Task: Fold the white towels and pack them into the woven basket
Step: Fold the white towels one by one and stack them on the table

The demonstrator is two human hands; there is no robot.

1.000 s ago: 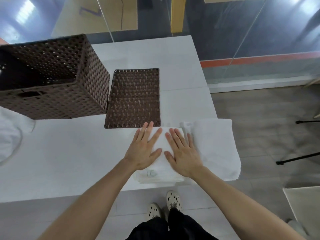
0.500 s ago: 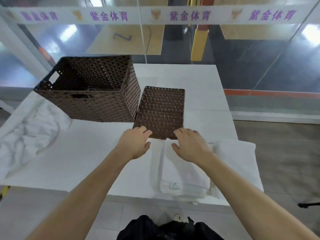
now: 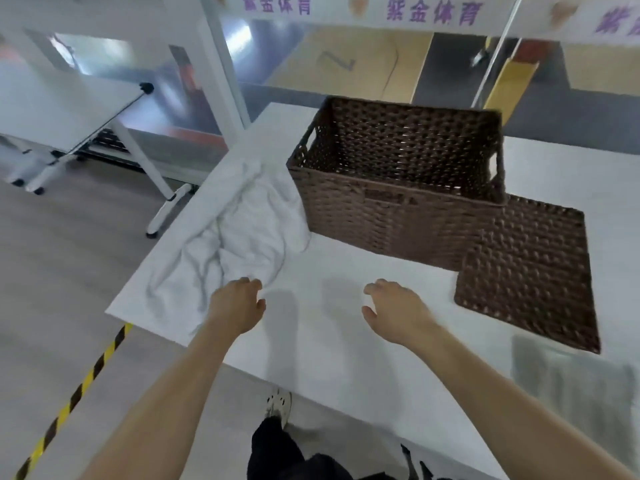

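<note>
A crumpled white towel [image 3: 239, 233] lies on the left part of the white table [image 3: 346, 341], next to the brown woven basket [image 3: 398, 209], which stands open and looks empty. My left hand [image 3: 237, 304] hovers at the towel's near edge with fingers loosely curled, holding nothing. Over bare tabletop, my right hand [image 3: 394, 310] is likewise loosely curled and empty. A blurred grey patch at the lower right, the folded towel [image 3: 571, 379], is barely visible.
The basket's flat woven lid [image 3: 526, 271] lies on the table right of the basket. The table's left edge drops to the floor, where yellow-black tape [image 3: 72, 400] runs. A folding white table [image 3: 69, 112] stands at the far left, glass walls behind.
My view swung left from the folded towel. Both hands left that towel and moved left across the table; the left hand now nears the crumpled towel.
</note>
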